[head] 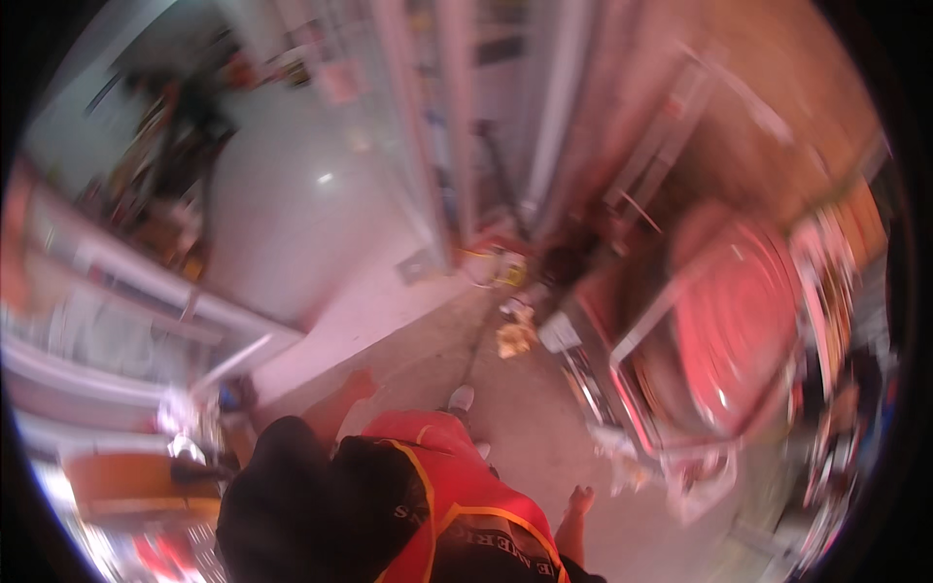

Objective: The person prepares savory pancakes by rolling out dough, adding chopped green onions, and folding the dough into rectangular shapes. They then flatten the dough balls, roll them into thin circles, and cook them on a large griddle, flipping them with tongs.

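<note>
Low over the floor, my left hand (361, 384) is held out from my body; no object shows in it, but its fingers are blurred. My right hand (581, 499) hangs at my other side, its fingers seemingly curled, with nothing visible in it. Whether either hand is fully closed is not clear. I wear a red apron (485, 474) with yellow edging over a black shirt. A light shoe (461, 398) shows beyond the apron. To the right stands a cart-like metal frame (634, 408) beside a large round reddish surface (736, 321).
A pale threshold (372, 331) crosses the floor to an open doorway, with a glass-fronted cabinet or door frame (240, 328) at its left. Small yellowish items (515, 337) lie on the floor ahead. At lower left is an orange object (138, 484); a plastic bag (700, 484) is at right.
</note>
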A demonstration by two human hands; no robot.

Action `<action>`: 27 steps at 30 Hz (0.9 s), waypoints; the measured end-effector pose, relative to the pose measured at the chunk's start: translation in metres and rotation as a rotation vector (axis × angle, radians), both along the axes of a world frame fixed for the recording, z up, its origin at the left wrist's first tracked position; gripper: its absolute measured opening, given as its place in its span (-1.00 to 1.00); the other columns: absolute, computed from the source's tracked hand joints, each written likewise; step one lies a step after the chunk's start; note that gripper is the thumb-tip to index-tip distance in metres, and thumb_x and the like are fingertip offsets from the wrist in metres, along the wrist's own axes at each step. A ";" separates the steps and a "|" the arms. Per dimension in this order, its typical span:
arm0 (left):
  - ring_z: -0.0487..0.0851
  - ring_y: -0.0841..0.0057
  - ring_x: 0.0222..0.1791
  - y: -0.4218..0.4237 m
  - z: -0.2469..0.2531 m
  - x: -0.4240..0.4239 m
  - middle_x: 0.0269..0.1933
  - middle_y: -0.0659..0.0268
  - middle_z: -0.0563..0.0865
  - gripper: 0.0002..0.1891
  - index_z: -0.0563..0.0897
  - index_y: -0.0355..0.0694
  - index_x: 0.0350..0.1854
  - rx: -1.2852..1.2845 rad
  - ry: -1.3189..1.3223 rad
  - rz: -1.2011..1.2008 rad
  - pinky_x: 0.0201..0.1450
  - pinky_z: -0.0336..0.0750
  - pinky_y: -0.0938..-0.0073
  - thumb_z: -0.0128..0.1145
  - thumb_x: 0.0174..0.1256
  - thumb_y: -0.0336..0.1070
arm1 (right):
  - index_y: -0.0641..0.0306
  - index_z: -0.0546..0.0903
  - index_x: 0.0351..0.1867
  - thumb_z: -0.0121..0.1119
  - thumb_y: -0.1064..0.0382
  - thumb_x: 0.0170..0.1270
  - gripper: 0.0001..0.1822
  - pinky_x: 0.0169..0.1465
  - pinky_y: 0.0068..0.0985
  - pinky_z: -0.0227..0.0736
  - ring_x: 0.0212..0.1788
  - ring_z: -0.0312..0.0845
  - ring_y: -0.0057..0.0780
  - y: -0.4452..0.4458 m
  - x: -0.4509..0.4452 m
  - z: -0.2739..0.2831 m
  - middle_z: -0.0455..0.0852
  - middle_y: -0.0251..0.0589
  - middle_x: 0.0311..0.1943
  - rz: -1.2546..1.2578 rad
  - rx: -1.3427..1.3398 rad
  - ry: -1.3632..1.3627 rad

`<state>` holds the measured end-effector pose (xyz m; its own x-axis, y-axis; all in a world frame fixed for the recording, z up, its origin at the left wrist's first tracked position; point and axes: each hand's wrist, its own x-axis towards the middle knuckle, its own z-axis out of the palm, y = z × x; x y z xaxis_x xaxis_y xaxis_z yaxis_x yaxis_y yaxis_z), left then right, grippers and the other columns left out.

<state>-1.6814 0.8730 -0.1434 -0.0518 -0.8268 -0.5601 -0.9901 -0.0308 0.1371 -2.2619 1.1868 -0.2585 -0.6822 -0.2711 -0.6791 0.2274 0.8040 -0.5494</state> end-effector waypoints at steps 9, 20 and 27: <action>0.70 0.24 -0.12 0.062 -0.101 0.120 -0.12 0.02 0.72 -0.31 0.45 -0.27 0.27 0.013 0.204 0.777 -0.08 0.57 0.27 0.28 0.15 0.05 | 0.32 0.47 0.10 0.21 0.11 0.17 -0.49 -0.08 -0.31 0.52 -0.14 0.62 -0.18 -0.204 0.086 0.003 0.67 0.01 -0.17 0.935 0.264 0.193; 0.64 0.07 0.03 -0.156 -0.023 0.283 0.01 -0.05 0.68 -0.49 0.57 -0.25 0.13 -0.157 0.544 1.050 0.13 0.51 0.26 0.17 0.21 -0.02 | 0.33 0.62 -0.12 0.07 0.08 0.27 -0.65 -0.14 -0.24 0.54 -0.22 0.65 -0.04 -0.554 0.268 0.070 0.70 0.06 -0.30 1.310 -0.034 0.606; 0.63 0.14 0.02 -0.250 -0.055 0.381 -0.01 0.02 0.68 -0.55 0.57 -0.27 0.10 -0.243 0.609 1.232 0.10 0.50 0.23 0.06 0.28 -0.07 | 0.39 0.54 0.04 0.13 0.16 0.21 -0.57 0.05 -0.27 0.46 0.00 0.59 -0.14 -0.779 0.511 0.150 0.65 0.10 -0.10 1.432 -0.431 0.300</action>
